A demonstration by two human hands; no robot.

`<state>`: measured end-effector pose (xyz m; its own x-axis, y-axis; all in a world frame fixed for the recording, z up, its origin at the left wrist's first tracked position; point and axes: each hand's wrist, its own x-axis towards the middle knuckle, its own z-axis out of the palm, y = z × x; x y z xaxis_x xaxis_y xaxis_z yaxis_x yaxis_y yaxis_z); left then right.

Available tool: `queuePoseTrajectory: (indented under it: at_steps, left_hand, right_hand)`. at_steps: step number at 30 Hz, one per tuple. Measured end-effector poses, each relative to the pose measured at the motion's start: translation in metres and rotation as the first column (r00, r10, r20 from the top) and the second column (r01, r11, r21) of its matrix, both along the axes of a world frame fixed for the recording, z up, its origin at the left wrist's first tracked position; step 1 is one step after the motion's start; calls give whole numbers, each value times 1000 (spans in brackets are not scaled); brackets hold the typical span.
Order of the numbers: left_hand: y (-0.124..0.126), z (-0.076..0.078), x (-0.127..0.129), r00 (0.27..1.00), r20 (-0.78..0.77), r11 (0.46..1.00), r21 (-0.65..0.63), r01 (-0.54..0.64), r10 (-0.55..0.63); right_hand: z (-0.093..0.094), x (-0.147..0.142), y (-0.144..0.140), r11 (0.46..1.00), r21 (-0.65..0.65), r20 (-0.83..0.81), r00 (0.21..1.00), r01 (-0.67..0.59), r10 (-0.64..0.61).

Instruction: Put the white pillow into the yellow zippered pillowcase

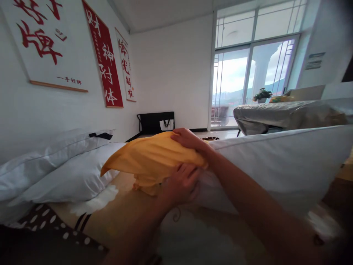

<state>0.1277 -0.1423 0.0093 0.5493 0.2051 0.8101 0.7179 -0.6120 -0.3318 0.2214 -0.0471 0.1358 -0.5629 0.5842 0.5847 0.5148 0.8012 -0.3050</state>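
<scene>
A loose yellow cloth [149, 152] is bunched in front of me, with a pointed corner sticking out to the left. My right hand [189, 140] is closed on its upper edge, the fingers bent over the fabric. Lower down, my left hand [183, 182] has its fingers curled against the lower edge of the same cloth. A large white cushion [275, 162] stretches from beside the hands to the right. The cloth lies against its left end; whether it goes around that end, I cannot tell.
White pillows [74, 173] are piled at the left on a beige patterned bedspread [110, 221]. A brown dotted cloth [52, 221] lies at the lower left. Behind stand a black panel [149, 123], a white bag [167, 125] and a covered table [264, 114] near the glass door.
</scene>
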Motion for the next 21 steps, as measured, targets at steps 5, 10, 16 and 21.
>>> queuePoseTrajectory:
  at_steps: [5, 10, 16, 21]
  left_hand:
    - [-29, -12, -98, 989, 136, 953, 288, -95, 57]
    - [-25, -3, -197, 649, 745, 909, 148, -389, 156]
    - [-7, 9, -214, 369, 917, 977, -196, 84, 152]
    - [2, 20, -193, 417, 895, 945, -259, 199, 158]
  right_hand:
    - [10, 36, -5, 972, 180, -252, 963, 148, -100]
    - [21, 73, -2, 908, 260, -224, 936, 327, -273]
    - [22, 103, 0, 826, 251, -147, 863, 505, -483]
    - [20, 114, 1, 789, 244, -154, 826, 563, -542]
